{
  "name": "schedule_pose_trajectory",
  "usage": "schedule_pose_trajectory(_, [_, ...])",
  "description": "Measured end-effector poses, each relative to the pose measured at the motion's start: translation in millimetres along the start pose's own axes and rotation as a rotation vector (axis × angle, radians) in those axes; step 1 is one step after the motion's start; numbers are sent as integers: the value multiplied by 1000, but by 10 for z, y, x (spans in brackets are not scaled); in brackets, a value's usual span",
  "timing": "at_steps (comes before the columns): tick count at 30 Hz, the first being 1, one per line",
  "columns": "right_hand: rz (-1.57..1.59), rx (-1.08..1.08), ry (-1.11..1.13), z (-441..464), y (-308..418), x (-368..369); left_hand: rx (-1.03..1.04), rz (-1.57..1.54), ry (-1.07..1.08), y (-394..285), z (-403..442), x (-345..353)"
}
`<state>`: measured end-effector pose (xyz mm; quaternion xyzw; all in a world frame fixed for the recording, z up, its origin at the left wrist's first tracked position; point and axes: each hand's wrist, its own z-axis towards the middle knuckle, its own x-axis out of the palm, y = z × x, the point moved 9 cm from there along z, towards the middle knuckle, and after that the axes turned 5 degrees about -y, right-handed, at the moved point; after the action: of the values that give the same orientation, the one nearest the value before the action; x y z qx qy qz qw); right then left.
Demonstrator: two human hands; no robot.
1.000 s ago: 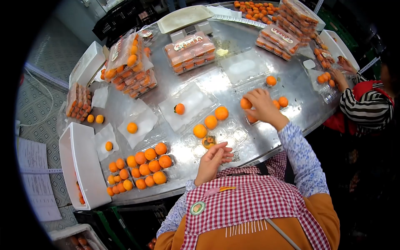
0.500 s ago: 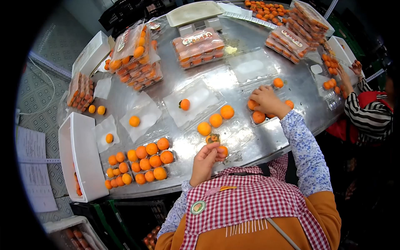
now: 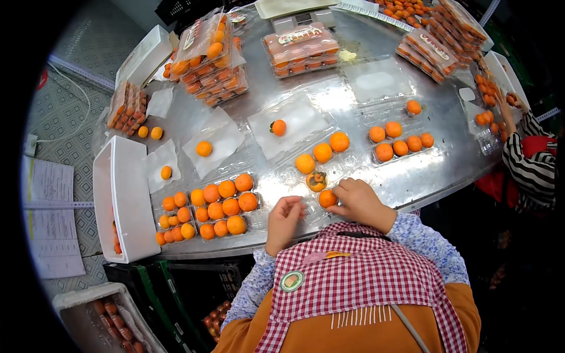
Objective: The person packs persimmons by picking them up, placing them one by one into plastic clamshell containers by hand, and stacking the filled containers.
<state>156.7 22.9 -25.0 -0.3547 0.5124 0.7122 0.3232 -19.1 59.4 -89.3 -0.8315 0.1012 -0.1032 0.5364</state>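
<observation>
Close to the table's front edge, my right hand (image 3: 366,206) has its thumb and fingers closed around the right side of a persimmon (image 3: 327,198). Just behind it sits another persimmon (image 3: 316,180) with its leafy calyx facing up. Both are in a clear plastic tray (image 3: 347,165), along with a row of several more persimmons (image 3: 322,152). My left hand (image 3: 285,222) is raised to the left of the tray, fingers loosely bent and apart, nothing visible in them. A second clear tray to the right holds several smaller orange fruits (image 3: 400,147).
Filled trays of fruit (image 3: 220,207) lie at left, beside a white foam box (image 3: 126,200). Stacked closed packs (image 3: 206,59) and a scale (image 3: 300,17) stand farther back. At far right, a co-worker's hand (image 3: 507,109) reaches over fruit.
My right hand has moved left from the right-hand tray to the front persimmon. My left hand has drawn back from the fruit. The view has shifted slightly.
</observation>
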Motion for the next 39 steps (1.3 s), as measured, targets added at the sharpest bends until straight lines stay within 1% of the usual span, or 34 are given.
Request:
schedule_pose_trajectory(3, [-107, 45, 65, -2, 27, 185, -64, 163, 19, 241, -75, 93])
schedule_pose_trajectory(6, [-138, 16, 57, -12, 109, 184, -38, 297, 55, 333, -109, 141])
schedule_pose_trajectory(10, [-7, -38, -10, -39, 166, 153, 8, 283, 24, 405, -54, 137])
schedule_pose_trajectory(12, [36, -71, -37, -60, 203, 189, 24, 252, -28, 435, -6, 85])
schedule_pose_trajectory(15, [84, 28, -3, -65, 132, 236, 56, 165, -107, 464, 41, 24])
schedule_pose_trajectory(18, [121, 39, -33, -37, 112, 226, 112, 140, -160, 444, 61, 41])
schedule_pose_trajectory(21, [233, 161, -152, -48, -3, 91, 165, 158, -187, 363, 111, 56])
schedule_pose_trajectory(24, [702, 575, -203, -166, -287, 106, 205, 202, -218, 225, 207, 62])
schedule_pose_trajectory(25, [802, 596, -215, -201, -391, 154, 218, 221, -228, 168, 243, 65])
schedule_pose_trajectory(28, [1220, 724, -240, -274, -438, 179, 381, 410, -257, -124, 306, 96])
schedule_pose_trajectory(29, [1234, 728, -220, -286, -419, 162, 376, 409, -233, -186, 310, 121])
schedule_pose_trajectory(32, [1337, 762, -174, -284, -340, 115, 373, 269, -96, -445, 148, 343])
schedule_pose_trajectory(33, [1354, 769, -181, -276, -339, 125, 320, 254, 68, -440, 96, 482])
schedule_pose_trajectory(36, [1391, 794, -180, -253, -334, 179, 380, 182, 235, -546, -116, 796])
schedule_pose_trajectory(37, [1389, 805, -171, -247, -335, 185, 403, 251, 245, -545, -123, 815])
schedule_pose_trajectory(39, [1409, 826, -170, -246, -335, 209, 356, 171, 219, -429, -47, 749])
